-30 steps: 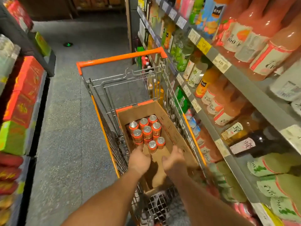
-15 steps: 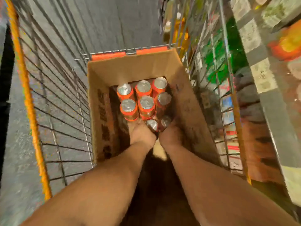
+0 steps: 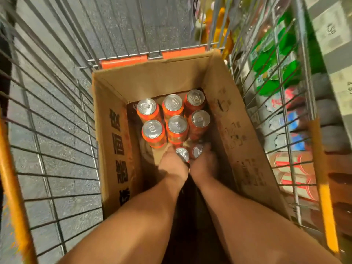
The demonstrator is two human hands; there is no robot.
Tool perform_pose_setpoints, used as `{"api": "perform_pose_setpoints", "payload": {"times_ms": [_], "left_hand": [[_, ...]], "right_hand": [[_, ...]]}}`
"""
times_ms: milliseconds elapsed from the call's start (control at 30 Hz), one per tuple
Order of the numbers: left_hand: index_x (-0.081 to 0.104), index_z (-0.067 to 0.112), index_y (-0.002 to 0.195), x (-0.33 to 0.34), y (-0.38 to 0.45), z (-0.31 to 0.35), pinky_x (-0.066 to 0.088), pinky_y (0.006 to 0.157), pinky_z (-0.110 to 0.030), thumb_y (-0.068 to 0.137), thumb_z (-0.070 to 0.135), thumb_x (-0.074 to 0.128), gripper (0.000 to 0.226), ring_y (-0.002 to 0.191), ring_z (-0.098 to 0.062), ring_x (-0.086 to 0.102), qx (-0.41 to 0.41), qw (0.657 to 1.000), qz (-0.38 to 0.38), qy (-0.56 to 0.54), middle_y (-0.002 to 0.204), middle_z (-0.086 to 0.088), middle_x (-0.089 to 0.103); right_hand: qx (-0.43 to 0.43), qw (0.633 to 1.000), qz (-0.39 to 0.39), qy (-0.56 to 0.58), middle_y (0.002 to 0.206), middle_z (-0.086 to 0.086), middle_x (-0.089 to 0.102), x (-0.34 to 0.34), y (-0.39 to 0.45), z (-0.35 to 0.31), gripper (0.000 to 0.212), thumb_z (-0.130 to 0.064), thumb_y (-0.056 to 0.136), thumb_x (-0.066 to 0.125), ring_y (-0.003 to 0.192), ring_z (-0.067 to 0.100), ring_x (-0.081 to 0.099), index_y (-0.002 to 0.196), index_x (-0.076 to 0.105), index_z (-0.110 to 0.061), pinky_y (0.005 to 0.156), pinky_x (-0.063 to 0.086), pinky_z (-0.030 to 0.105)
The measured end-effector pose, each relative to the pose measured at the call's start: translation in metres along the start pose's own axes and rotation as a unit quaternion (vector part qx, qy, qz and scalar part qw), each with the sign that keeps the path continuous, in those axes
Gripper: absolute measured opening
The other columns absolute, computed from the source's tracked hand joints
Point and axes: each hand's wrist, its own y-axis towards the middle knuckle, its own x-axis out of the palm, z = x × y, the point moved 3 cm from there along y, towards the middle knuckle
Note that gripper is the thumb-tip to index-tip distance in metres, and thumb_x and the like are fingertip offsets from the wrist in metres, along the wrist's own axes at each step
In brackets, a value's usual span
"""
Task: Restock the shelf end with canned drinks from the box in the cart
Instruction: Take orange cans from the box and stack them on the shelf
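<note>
We reach both hands deep into the cardboard box standing in the wire cart. Our left hand wraps around one orange can, and our right hand wraps around the can beside it. Six more cans stand upright in two rows at the box's far end, just beyond our hands. Bottled drinks show through the cart's right wall.

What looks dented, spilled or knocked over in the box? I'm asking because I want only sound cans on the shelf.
Nothing stands out. Six orange cans with silver tops stand upright in the brown cardboard box. The left hand and right hand each grip one nearer can; those two are mostly hidden.
</note>
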Motion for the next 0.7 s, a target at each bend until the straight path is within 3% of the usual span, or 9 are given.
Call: {"api": "perform_pose_setpoints", "payload": {"times_ms": [133, 233, 433, 533, 567, 633, 700], "left_hand": [[0.054, 0.014, 0.124, -0.022, -0.013, -0.003, 0.049, 0.093, -0.036, 0.087, 0.027, 0.062, 0.040, 0.114, -0.029, 0.061, 0.012, 1.000, -0.008, 0.001, 0.121, -0.009, 0.063], [0.051, 0.014, 0.126, -0.052, -0.032, 0.001, 0.049, 0.094, -0.039, 0.085, 0.026, 0.066, 0.046, 0.116, -0.033, 0.060, 0.048, 0.999, 0.001, -0.004, 0.124, -0.011, 0.061], [0.056, 0.004, 0.123, -0.138, -0.101, 0.026, 0.050, 0.091, -0.039, 0.086, 0.019, 0.067, 0.041, 0.110, -0.036, 0.061, 0.208, 0.977, -0.006, 0.038, 0.119, -0.016, 0.064], [0.061, 0.011, 0.119, -0.195, -0.154, 0.041, 0.049, 0.089, -0.036, 0.086, 0.034, 0.066, 0.040, 0.112, -0.035, 0.061, 0.297, 0.952, 0.004, 0.080, 0.117, -0.013, 0.066], [0.063, 0.015, 0.115, -0.215, -0.173, 0.047, 0.050, 0.087, -0.035, 0.084, 0.041, 0.067, 0.041, 0.109, -0.034, 0.063, 0.326, 0.943, 0.005, 0.070, 0.113, -0.011, 0.068], [0.063, 0.019, 0.105, -0.253, -0.213, 0.060, 0.050, 0.079, -0.033, 0.075, 0.045, 0.073, 0.042, 0.102, -0.033, 0.065, 0.382, 0.923, -0.003, 0.050, 0.104, -0.008, 0.070], [0.058, 0.022, 0.100, -0.284, -0.254, 0.076, 0.048, 0.073, -0.032, 0.066, 0.047, 0.075, 0.045, 0.096, -0.030, 0.065, 0.435, 0.899, -0.016, 0.041, 0.100, -0.004, 0.069]], "right_hand": [[-0.008, 0.999, 0.015, 0.045, 0.128, 0.015, 0.055, -0.010, -0.028, -0.009, 0.075, -0.027, 0.078, 0.078, 0.118, 0.034, 0.054, 0.140, 0.039, -0.012, 0.095, 0.045, 0.039], [0.015, 0.997, 0.017, 0.077, 0.127, 0.013, 0.056, -0.034, -0.054, -0.024, 0.074, -0.028, 0.076, 0.077, 0.116, 0.033, 0.055, 0.138, 0.038, -0.014, 0.095, 0.046, 0.039], [0.036, 0.990, 0.085, 0.111, 0.116, 0.014, 0.055, -0.119, -0.145, -0.063, 0.054, -0.027, 0.079, 0.070, 0.105, 0.033, 0.059, 0.123, 0.044, -0.012, 0.081, 0.046, 0.034], [-0.011, 0.983, 0.148, 0.106, 0.111, 0.016, 0.060, -0.170, -0.206, -0.086, 0.019, -0.023, 0.082, 0.067, 0.104, 0.035, 0.058, 0.098, 0.058, -0.021, 0.081, 0.047, 0.037], [-0.017, 0.980, 0.169, 0.101, 0.110, 0.014, 0.061, -0.189, -0.226, -0.093, 0.019, -0.027, 0.083, 0.066, 0.105, 0.034, 0.059, 0.099, 0.060, -0.019, 0.082, 0.046, 0.036], [0.027, 0.968, 0.205, 0.143, 0.112, 0.008, 0.057, -0.228, -0.265, -0.103, 0.042, -0.034, 0.079, 0.068, 0.104, 0.029, 0.059, 0.114, 0.053, -0.014, 0.081, 0.044, 0.032], [0.032, 0.944, 0.258, 0.201, 0.110, 0.009, 0.058, -0.271, -0.301, -0.107, 0.053, -0.033, 0.072, 0.070, 0.102, 0.030, 0.060, 0.116, 0.051, -0.011, 0.080, 0.047, 0.034]]}}
